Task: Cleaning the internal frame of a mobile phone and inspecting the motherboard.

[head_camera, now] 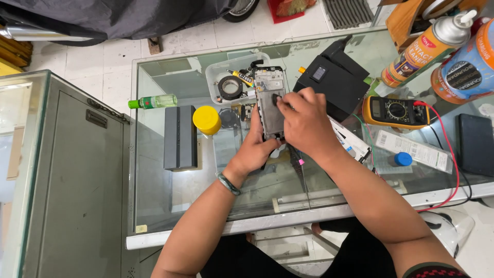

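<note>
1. Holding the opened phone [269, 103] from below, your left hand [256, 146] is closed around its lower edge, above the glass table [206, 206].
2. Your right hand [307, 123] pinches a small dark part against the phone's bare frame; judging by the exposed inside, reassembly looks unfinished.
3. At three o'clock lie a white rectangular label strip [414, 149] and a yellow multimeter [395, 111].
4. At nine o'clock stands a yellow cap [207, 119]; farther, a green bottle [153, 101].
5. At two o'clock stand an orange spray can [429, 46] and a blue-labelled bottle [465, 69].
</note>
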